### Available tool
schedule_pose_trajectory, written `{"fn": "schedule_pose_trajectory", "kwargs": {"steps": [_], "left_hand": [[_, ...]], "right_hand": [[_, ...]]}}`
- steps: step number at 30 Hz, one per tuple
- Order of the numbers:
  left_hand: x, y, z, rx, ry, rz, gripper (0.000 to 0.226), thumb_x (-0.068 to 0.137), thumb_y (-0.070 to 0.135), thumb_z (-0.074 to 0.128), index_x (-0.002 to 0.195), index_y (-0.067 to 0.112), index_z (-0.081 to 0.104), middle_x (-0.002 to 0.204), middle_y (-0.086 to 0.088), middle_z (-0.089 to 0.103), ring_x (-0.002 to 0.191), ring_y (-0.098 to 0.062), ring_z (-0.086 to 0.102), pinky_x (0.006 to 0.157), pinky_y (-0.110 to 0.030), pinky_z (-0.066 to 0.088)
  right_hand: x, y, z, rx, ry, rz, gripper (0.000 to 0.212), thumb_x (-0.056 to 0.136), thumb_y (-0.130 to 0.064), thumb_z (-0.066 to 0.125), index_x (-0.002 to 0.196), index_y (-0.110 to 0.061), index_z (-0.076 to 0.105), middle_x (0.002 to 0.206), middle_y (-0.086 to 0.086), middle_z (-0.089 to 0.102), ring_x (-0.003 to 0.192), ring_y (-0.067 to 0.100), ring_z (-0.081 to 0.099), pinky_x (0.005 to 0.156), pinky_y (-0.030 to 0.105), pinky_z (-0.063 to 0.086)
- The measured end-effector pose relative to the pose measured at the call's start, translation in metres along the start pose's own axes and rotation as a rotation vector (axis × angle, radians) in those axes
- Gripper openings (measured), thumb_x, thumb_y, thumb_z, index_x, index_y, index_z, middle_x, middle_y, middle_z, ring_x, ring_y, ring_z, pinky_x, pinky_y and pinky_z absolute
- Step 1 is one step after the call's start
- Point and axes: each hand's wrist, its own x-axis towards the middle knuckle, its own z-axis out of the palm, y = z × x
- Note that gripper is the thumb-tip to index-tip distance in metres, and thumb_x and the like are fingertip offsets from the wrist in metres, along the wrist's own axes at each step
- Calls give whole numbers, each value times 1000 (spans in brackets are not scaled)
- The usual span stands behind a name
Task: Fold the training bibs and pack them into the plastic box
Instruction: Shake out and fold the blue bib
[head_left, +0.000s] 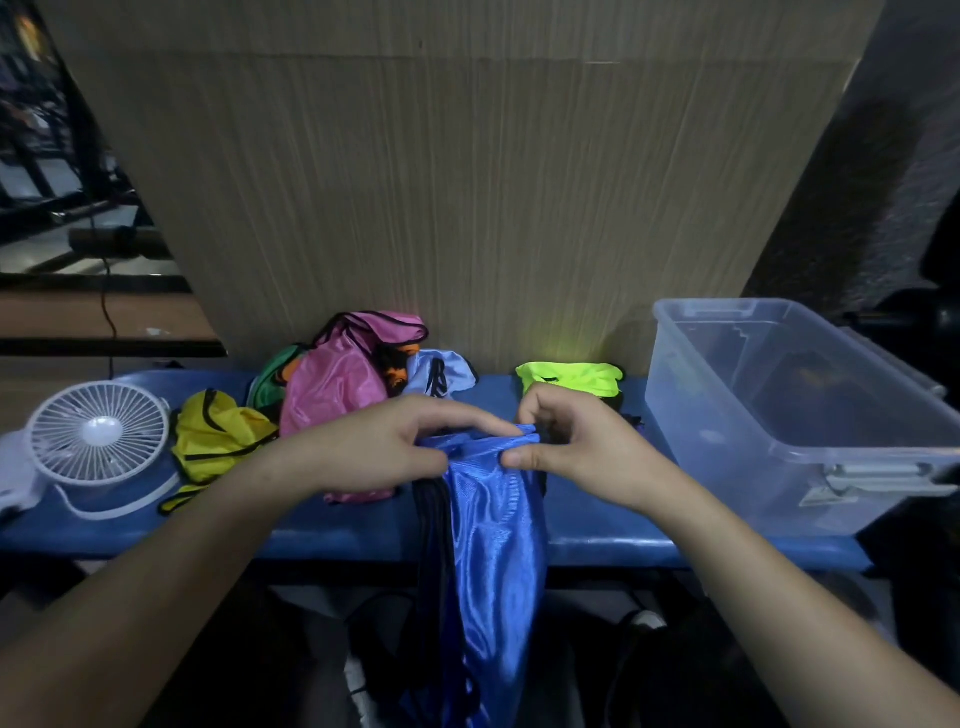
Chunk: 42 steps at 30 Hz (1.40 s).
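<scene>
A shiny blue bib (496, 525) with black trim hangs from both my hands over the front edge of the blue bench (613, 540). My left hand (379, 447) pinches its top edge from the left, and my right hand (576, 447) pinches the same edge from the right. The two hands are close together. A clear plastic box (795, 415) stands on the right end of the bench and looks empty. A folded neon green bib (571, 376) lies just left of the box. A loose pile with a pink bib (337, 384), a yellow bib (218, 436) and a pale blue bib (441, 374) lies behind my left hand.
A small white desk fan (98, 434) sits on the left end of the bench. A tall wood-grain panel (467, 182) rises directly behind the bench. Dark floor and bags lie below the bench's front edge.
</scene>
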Motion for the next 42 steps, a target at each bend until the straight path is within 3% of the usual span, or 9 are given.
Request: {"fn": "schedule_pose_trajectory", "kwargs": {"steps": [5, 9, 12, 20, 24, 31, 35, 38, 42], "left_hand": [[-8, -2, -4, -15, 181, -41, 57, 84, -12, 52, 124, 29, 56, 112, 4, 68, 103, -12, 66, 79, -19, 50], [-6, -4, -5, 358, 316, -34, 37, 84, 5, 56, 108, 32, 53, 84, 14, 70, 61, -12, 58, 60, -31, 43], [-4, -5, -4, 488, 318, -76, 34, 84, 11, 53, 107, 35, 58, 66, 9, 62, 61, -5, 53, 57, -30, 35], [7, 4, 7, 381, 295, -49, 45, 74, 71, 60, 101, 35, 62, 93, 19, 68, 90, -4, 64, 80, -34, 50], [15, 2, 8, 427, 301, -23, 17, 84, 44, 75, 91, 37, 61, 82, 27, 58, 83, 3, 55, 66, -15, 34], [19, 5, 5, 435, 384, 35, 2, 94, 21, 66, 93, 22, 67, 77, 12, 62, 78, -3, 57, 69, -24, 43], [15, 9, -9, 404, 459, 41, 7, 93, 17, 69, 92, 24, 71, 73, 16, 64, 74, 1, 59, 67, -16, 40], [11, 11, -21, 415, 425, 22, 9, 93, 19, 68, 95, 27, 72, 80, 18, 67, 80, 1, 62, 73, -21, 45], [3, 13, -35, 431, 440, 20, 11, 93, 18, 68, 96, 27, 73, 84, 18, 69, 84, 1, 64, 73, -17, 44]], "right_hand": [[-2, -1, 0, 140, 21, -9, 25, 86, -11, 76, 80, -11, 52, 67, 2, 47, 64, 16, 39, 58, 30, 32], [1, -4, 7, 215, 52, -22, 25, 88, -11, 74, 80, -10, 50, 61, -6, 45, 56, 10, 35, 52, 20, 30], [4, -6, 13, 201, 90, -67, 30, 87, -14, 76, 77, -12, 48, 62, 0, 45, 57, 14, 34, 52, 25, 29], [10, -13, 28, 132, 139, -105, 31, 88, -8, 75, 76, -9, 46, 63, 1, 43, 55, 5, 33, 52, 17, 28], [7, -9, 23, 69, 150, -66, 30, 90, -16, 73, 80, -7, 46, 64, 1, 41, 55, 6, 34, 52, 20, 28], [1, 7, 20, 65, 14, 6, 22, 96, -24, 65, 86, -20, 46, 65, -15, 39, 61, 7, 36, 57, 25, 32], [-8, 23, 21, 65, -193, 130, 41, 85, -12, 78, 122, -9, 59, 109, -4, 73, 101, 10, 68, 92, 35, 55], [-12, 35, 19, -119, -193, 137, 21, 81, -21, 82, 97, -14, 70, 92, -2, 74, 84, 3, 62, 86, 44, 54], [-15, 41, 15, -401, -170, 101, 41, 74, -53, 80, 73, -19, 58, 80, -2, 59, 87, 14, 52, 86, 42, 43]]}}
